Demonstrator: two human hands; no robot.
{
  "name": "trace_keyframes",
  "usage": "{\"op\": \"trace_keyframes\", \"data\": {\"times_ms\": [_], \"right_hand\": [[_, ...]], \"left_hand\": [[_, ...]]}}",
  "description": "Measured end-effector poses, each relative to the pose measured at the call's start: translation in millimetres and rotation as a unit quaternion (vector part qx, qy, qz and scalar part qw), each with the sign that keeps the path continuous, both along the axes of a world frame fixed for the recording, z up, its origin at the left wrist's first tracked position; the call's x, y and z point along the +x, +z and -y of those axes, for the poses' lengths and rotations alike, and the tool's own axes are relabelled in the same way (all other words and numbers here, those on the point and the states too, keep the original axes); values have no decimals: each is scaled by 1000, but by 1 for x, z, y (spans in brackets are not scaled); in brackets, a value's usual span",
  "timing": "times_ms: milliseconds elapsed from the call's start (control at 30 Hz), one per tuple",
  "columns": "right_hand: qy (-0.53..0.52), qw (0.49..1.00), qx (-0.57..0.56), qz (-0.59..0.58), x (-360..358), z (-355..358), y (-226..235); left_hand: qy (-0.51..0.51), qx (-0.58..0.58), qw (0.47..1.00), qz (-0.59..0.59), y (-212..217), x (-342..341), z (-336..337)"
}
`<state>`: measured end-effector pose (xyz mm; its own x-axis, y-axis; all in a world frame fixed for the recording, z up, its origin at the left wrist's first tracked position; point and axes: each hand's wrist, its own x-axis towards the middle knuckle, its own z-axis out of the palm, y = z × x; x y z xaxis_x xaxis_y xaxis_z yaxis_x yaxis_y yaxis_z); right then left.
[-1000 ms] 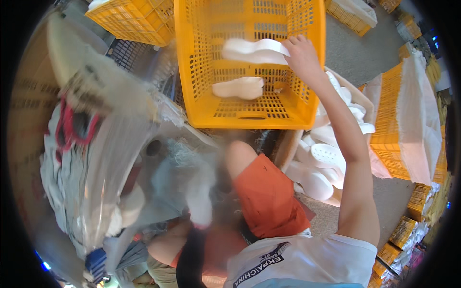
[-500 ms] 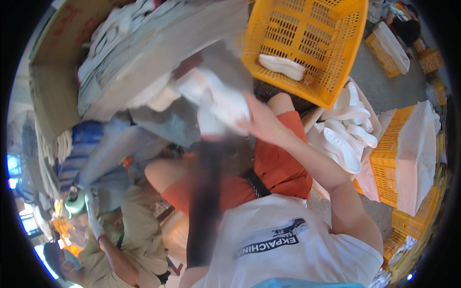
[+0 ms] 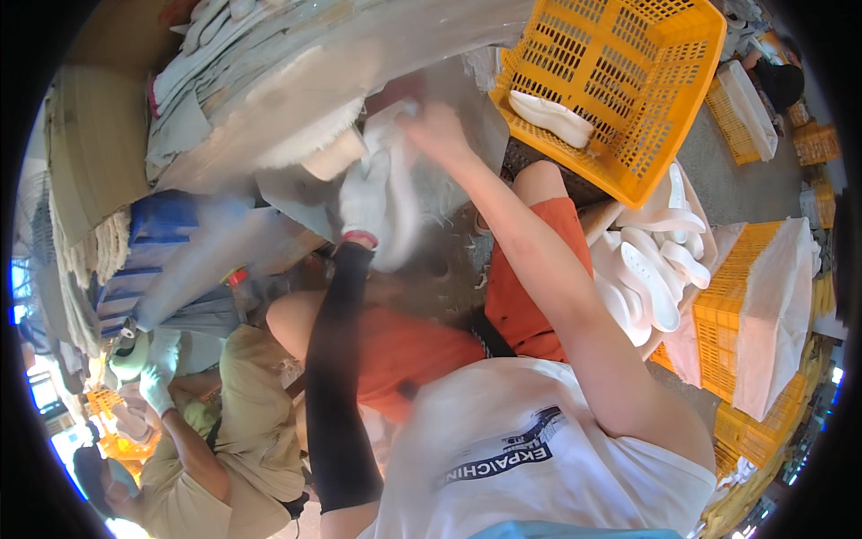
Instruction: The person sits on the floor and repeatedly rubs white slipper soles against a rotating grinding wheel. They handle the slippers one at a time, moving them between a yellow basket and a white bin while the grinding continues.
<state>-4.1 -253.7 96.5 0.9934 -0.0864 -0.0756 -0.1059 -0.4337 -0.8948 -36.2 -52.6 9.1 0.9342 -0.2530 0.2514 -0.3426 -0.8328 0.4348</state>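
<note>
A white shoe sole (image 3: 404, 208), smeared by motion, stands lengthwise in front of me. My left hand (image 3: 364, 193), in a white glove below a black sleeve, is closed round its left side. At the sole's far end is my bare right hand (image 3: 437, 133), its fingers bent onto it; their tips are blurred. Just left of the sole, close to my gloved fingers, a pale cylindrical block (image 3: 334, 154) juts out beside a fuzzy white wheel-like edge (image 3: 314, 133). Whether the sole touches either one I cannot tell.
A yellow crate (image 3: 620, 175) with one white sole (image 3: 549, 117) stands far right. Below it, a box holds several white soles (image 3: 648, 278). Lined yellow crates (image 3: 718, 310) stand farther right. Gloves and cloths (image 3: 189, 117) pile up far left. A co-worker (image 3: 193, 449) sits at my left.
Both hands have moved left and farther from me with the sole, which now stands more upright. My right hand has gone from the sole's near right side to its far end.
</note>
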Motion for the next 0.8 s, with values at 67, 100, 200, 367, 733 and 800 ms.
{"op": "trace_keyframes", "data": {"times_ms": [67,100,200,367,733,800], "right_hand": [[44,997,-10,65,-16,3,4],[51,994,-40,91,-30,10,6],[-11,987,-22,157,-88,26,7],[-66,978,9,198,-100,14,0],[-7,990,-72,125,-13,-8,-24],[13,976,-38,214,-25,-13,-30]], "left_hand": [[-32,-168,977,124,-8,0,31],[1,-300,951,73,-12,8,49],[32,-526,848,-62,-31,34,85],[42,-665,724,-181,-55,59,66],[57,-327,894,-299,-3,-1,-3],[-8,-322,933,-162,-14,3,15]]}}
